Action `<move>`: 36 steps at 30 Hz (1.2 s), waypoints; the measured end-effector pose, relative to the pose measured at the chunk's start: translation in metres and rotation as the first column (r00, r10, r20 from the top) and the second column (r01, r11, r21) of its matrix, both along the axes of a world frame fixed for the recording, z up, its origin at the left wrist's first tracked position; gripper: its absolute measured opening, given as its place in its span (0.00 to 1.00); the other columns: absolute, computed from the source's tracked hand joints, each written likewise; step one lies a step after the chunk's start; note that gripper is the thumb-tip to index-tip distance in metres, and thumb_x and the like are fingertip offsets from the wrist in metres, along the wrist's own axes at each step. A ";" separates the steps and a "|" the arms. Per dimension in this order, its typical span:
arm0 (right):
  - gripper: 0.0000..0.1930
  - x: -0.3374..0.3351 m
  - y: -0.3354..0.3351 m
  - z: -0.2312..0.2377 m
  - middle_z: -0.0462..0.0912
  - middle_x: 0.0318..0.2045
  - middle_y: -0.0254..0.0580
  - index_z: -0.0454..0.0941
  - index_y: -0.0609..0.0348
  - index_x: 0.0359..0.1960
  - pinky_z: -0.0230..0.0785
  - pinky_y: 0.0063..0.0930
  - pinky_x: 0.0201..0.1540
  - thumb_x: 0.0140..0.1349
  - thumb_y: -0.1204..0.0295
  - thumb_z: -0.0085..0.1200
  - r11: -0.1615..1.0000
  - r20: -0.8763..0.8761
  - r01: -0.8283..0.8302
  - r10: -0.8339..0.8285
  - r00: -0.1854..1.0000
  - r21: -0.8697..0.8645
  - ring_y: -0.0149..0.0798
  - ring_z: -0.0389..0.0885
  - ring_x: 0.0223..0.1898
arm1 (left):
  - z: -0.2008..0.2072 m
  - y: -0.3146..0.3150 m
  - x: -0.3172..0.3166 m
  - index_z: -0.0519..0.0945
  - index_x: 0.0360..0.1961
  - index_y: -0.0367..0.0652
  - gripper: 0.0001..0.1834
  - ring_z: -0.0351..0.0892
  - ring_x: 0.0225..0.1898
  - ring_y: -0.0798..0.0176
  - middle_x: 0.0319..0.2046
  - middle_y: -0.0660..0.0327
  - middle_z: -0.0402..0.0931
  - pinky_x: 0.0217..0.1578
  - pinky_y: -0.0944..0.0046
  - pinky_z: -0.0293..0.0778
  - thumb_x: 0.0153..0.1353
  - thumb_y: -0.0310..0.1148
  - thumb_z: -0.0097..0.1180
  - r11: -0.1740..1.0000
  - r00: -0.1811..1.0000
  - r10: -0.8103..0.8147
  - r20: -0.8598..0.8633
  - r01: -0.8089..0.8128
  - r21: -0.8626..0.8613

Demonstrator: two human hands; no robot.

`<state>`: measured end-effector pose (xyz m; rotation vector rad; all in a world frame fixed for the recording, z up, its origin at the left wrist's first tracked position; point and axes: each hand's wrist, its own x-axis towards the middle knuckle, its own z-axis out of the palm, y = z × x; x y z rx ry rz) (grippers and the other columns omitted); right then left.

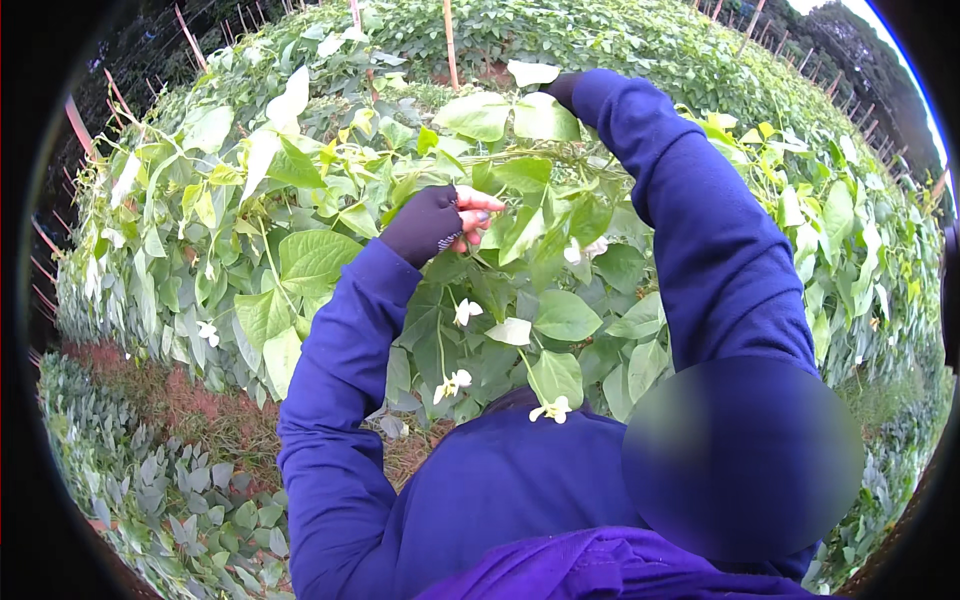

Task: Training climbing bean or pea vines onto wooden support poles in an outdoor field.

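Both left hand and right hand are set at the upper edge of the vines, left curled, right leaf-screened; neither grip can be told. Flowers are left attached; nothing severed is seen.

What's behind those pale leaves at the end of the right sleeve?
Part of the dark-gloved right hand shows beside the pale leaves. Its fingers are covered, so whether they hold anything cannot be seen.

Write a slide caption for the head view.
Gloved left hand, fingers bare, among white-flowered, bean-like vines; gloved right hand farther out, partly hidden by leaves.
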<state>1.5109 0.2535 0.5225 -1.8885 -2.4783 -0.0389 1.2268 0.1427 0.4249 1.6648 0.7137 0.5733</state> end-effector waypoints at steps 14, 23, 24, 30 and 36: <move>0.14 -0.087 -0.176 0.040 0.83 0.32 0.45 0.82 0.51 0.41 0.72 0.35 0.42 0.55 0.60 0.59 0.880 -0.342 -0.474 0.440 0.830 -0.018 0.43 0.82 0.35 | 0.050 -0.046 -0.042 0.71 0.55 0.42 0.18 0.77 0.30 0.69 0.33 0.60 0.77 0.34 0.69 0.78 0.64 0.30 0.50 0.964 0.955 0.266 0.129 -0.265 -0.029; 0.14 -0.107 -0.168 0.003 0.82 0.34 0.43 0.80 0.50 0.44 0.72 0.36 0.42 0.56 0.63 0.58 0.869 -0.424 -0.434 0.495 0.758 0.240 0.43 0.80 0.37 | 0.098 -0.081 -0.058 0.65 0.60 0.40 0.25 0.80 0.41 0.60 0.38 0.52 0.79 0.46 0.61 0.75 0.62 0.35 0.50 0.973 0.959 0.188 0.211 -0.211 0.092; 0.12 -0.105 -0.170 0.004 0.83 0.33 0.42 0.81 0.50 0.41 0.72 0.36 0.41 0.57 0.63 0.57 0.879 -0.402 -0.425 0.477 0.782 0.217 0.43 0.81 0.36 | 0.103 -0.084 -0.059 0.65 0.60 0.40 0.25 0.80 0.42 0.59 0.38 0.51 0.79 0.47 0.60 0.74 0.63 0.35 0.49 0.967 0.973 0.172 0.153 -0.196 0.160; 0.11 -0.084 -0.176 0.018 0.82 0.25 0.37 0.83 0.52 0.39 0.68 0.25 0.33 0.58 0.63 0.58 0.913 -0.665 -0.199 0.397 0.633 0.355 0.28 0.75 0.26 | 0.117 -0.052 -0.066 0.63 0.59 0.31 0.27 0.75 0.52 0.51 0.52 0.44 0.71 0.52 0.55 0.73 0.68 0.43 0.44 0.984 0.833 0.092 0.546 -0.160 0.079; 0.10 -0.079 -0.197 0.013 0.80 0.22 0.36 0.83 0.56 0.37 0.66 0.25 0.31 0.58 0.66 0.59 0.906 -0.658 -0.180 0.404 0.636 0.382 0.27 0.73 0.25 | 0.079 -0.032 -0.035 0.82 0.38 0.46 0.12 0.80 0.40 0.52 0.34 0.53 0.79 0.37 0.55 0.74 0.52 0.29 0.54 0.270 0.821 0.572 0.000 -0.188 0.944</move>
